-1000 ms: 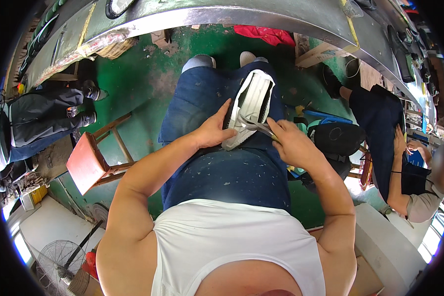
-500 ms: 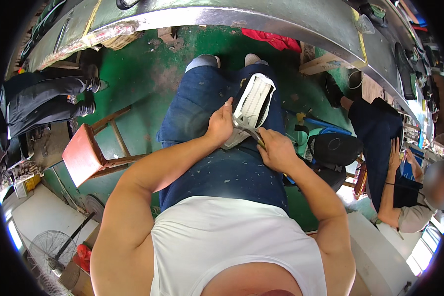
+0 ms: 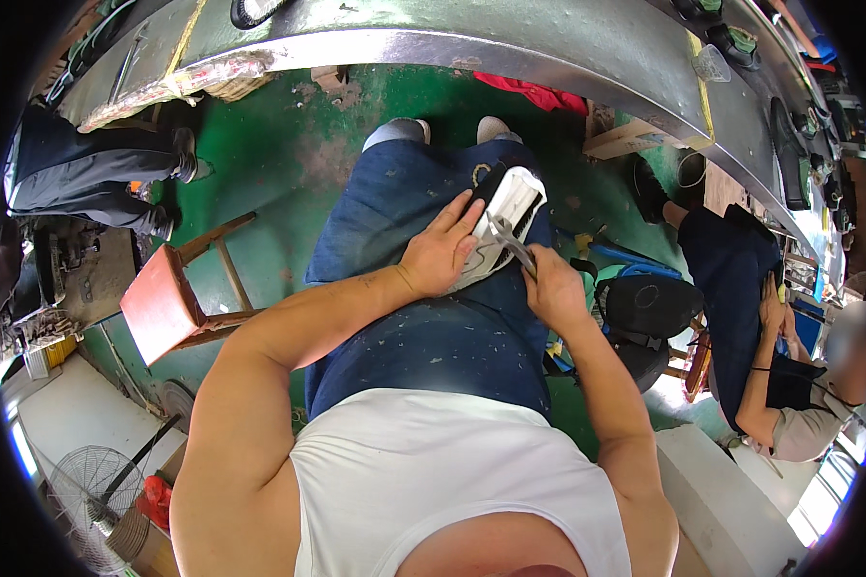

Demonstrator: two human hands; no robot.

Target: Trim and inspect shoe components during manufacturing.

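Note:
A shoe (image 3: 516, 195) lies sole side up on my lap, its white underside showing within a dark upper. My left hand (image 3: 443, 248) holds it along its left side, fingers stretched against the edge and the thumb near the close end. Curved metal pincers (image 3: 518, 246) are gripped by the handles in my right hand (image 3: 558, 292). Their jaws meet the shoe around the middle of its underside; whether they pinch material there is too small to tell. A blue apron (image 3: 375, 226) with pale specks covers my legs beneath the shoe.
A metal-topped bench (image 3: 510, 60) curves across the front, with another shoe (image 3: 252, 10) on it. To my left stands a red-seated stool (image 3: 156, 300). A co-worker (image 3: 789, 385) sits at the right, beside a black bag-like thing (image 3: 649, 303). Red cloth (image 3: 529, 92) lies under the bench.
The shoe has shifted slightly down and to the right, and tilted. My left fingers have spread farther along it. The pincers have moved up its underside with my right hand.

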